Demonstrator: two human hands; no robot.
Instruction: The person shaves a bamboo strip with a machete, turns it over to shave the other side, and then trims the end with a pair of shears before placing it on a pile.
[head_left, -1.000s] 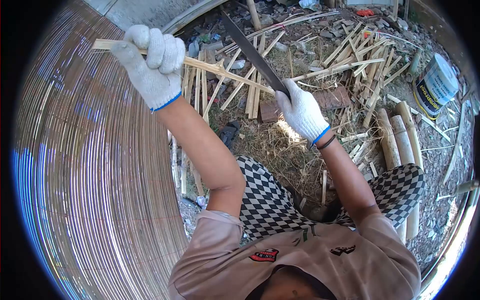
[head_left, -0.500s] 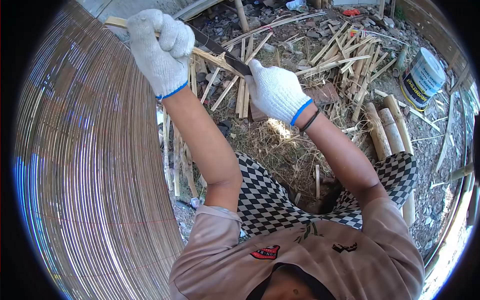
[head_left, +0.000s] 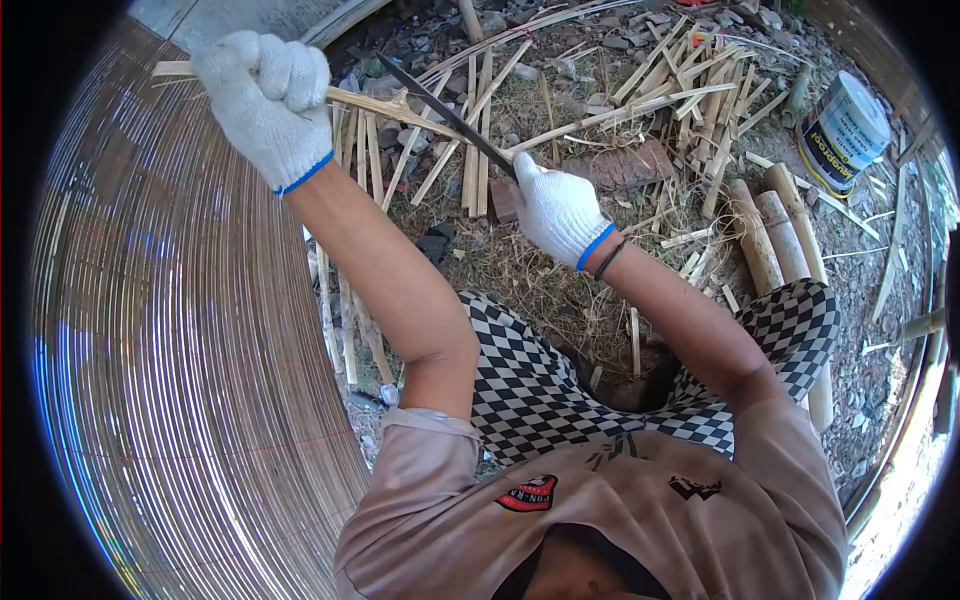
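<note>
Your left hand (head_left: 265, 100) is clenched in a white work glove around a bamboo strip (head_left: 375, 103), gripping it near its far-left end, with a short stub sticking out past the fist. The strip runs almost level from that hand toward your right, tipping slightly down, its long axis crossing in front of you and ending about where the blade meets it. Your right hand (head_left: 555, 208), also gloved, is closed on the handle of a long knife (head_left: 445, 112), whose dark blade slants up and left from the fist to cross the strip between your two hands. Judging by its thinness, the strip should be light and springy, stiff along its length but ready to split with the grain, with splintery edges, so hold it well back from the blade, as you do. Below and beyond your right hand lie loose bamboo offcuts (head_left: 690, 100) on the ground; a paint can (head_left: 843, 132) stands well off to its right, and a woven bamboo screen (head_left: 190, 380) curves beside your left arm.
</note>
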